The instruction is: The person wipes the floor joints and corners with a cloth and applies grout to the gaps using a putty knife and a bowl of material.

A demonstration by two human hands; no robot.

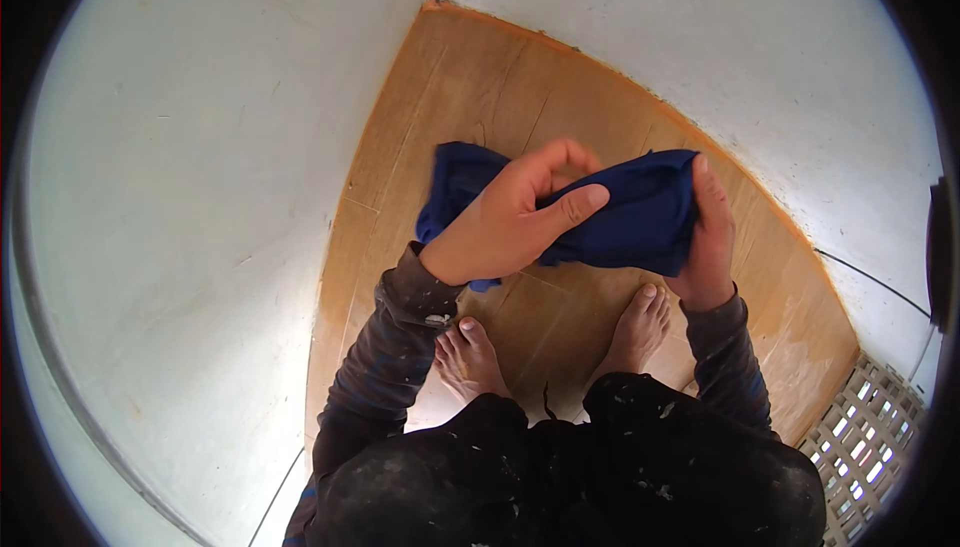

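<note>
A dark blue cloth (630, 212), folded into a long bundle, is held up in front of me above the floor. My right hand (708, 237) grips its right end, with the thumb along the edge and the other fingers mostly hidden behind it. Across the middle of the cloth lies my left hand (510, 212), its thumb on the near side and a bent finger, slightly blurred, at the upper edge. Its remaining fingers are out of sight. The cloth's left part hangs behind this hand and wrist, with a loose corner below.
Below is a wood-look tiled floor (400, 157), where my bare feet (470, 359) stand. White walls (200, 147) rise on both sides and meet at the far corner. A pale lattice plastic basket (868, 437) stands at the lower right. A thin dark cable (870, 277) runs along the right wall.
</note>
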